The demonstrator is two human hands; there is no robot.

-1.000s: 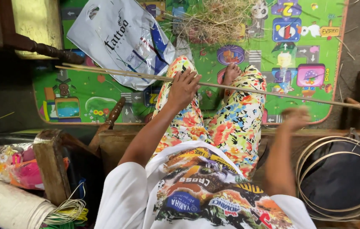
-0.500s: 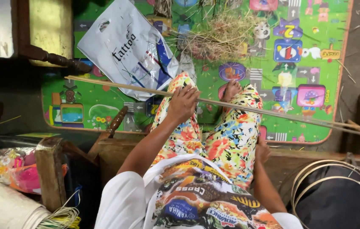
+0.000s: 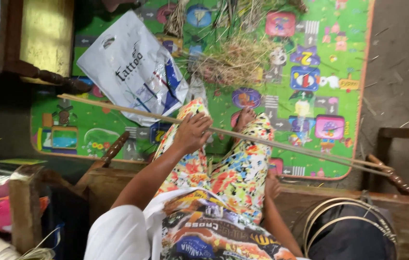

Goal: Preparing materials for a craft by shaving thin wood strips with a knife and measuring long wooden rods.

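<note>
The left hand [image 3: 192,132] rests on the left knee with its fingers curled over a bundle of long thin cane strips [image 3: 281,144], gripping them roughly a third of the way along. The right hand [image 3: 272,185] sits low beside the right thigh, mostly hidden by the floral trousers [image 3: 235,168]; whether it is closed or slack cannot be told from here. The strips run in a slanting line from near a turned wooden furniture leg [image 3: 45,77] at the left, across both knees, to a point near another wooden piece [image 3: 395,175] at the right. They look light, springy and slim, likely to bow and whip at the free ends, so a hold near the middle seems steadiest. Beyond the knees lies a green printed play mat [image 3: 93,137], with a white plastic bag [image 3: 132,72] and a heap of dry grassy fibre [image 3: 238,60] on it. Coiled cane hoops [image 3: 346,226] sit at the lower right.
</note>
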